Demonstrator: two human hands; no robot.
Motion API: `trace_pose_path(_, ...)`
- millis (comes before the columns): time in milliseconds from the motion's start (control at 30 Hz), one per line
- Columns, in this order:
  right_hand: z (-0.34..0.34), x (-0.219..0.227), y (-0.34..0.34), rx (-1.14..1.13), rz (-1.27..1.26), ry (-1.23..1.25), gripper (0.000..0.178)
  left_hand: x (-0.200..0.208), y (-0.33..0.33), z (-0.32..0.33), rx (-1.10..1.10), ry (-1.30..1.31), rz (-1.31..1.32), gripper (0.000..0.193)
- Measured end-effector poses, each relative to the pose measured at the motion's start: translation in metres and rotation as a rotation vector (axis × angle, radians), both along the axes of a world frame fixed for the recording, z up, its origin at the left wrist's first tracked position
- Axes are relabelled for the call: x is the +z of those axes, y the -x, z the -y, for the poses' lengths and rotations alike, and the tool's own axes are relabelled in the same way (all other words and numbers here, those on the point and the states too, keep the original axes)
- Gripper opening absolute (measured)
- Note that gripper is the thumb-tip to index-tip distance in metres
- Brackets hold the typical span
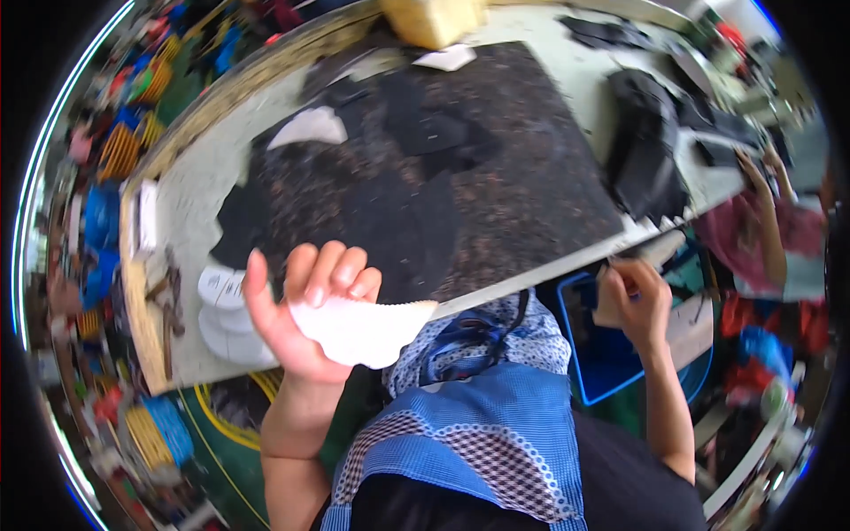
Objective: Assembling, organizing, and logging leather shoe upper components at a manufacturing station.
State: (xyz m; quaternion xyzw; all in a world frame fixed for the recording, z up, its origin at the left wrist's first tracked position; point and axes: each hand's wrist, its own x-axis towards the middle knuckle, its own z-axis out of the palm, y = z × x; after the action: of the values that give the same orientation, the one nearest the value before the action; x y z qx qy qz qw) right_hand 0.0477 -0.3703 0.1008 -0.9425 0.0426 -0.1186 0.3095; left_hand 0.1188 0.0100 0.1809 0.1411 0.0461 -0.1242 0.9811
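My left hand (pixel 312 311) is raised over the near left edge of the table, its fingers curled around a white flat piece (pixel 370 334) with a scalloped lower edge and a finely toothed upper edge. The thumb stands up, away from the piece. To the right, over a blue crate (pixel 580 354), my right hand (pixel 641 296) has its fingers bent closed. A small beige thing (pixel 606 308) shows beside those fingertips; whether they grip it is unclear. Black flat pieces (pixel 390 226) lie on a dark speckled board (pixel 522 177), along with another white piece (pixel 310 128).
White round discs (pixel 237 334) sit at the table's left end. A yellowish block (pixel 434 21) stands at the far edge, and black folded material (pixel 645 142) lies right of the board. At far right another person (pixel 753 234) works with both hands at the bench.
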Motion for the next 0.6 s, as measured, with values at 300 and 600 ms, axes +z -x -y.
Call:
trace_pose_path(300, -0.177, 0.064, -0.052, 0.767, -0.704, -0.777, 0.014, -0.001, 0.028, -0.012, -0.082, -0.262, 0.141, 0.058)
trace_pose_path(600, -0.187, 0.047, -0.037, 0.815, -0.815, -0.851, 0.001, -0.025, 0.062, -0.016, -0.196, -0.060, 0.281, 0.066)
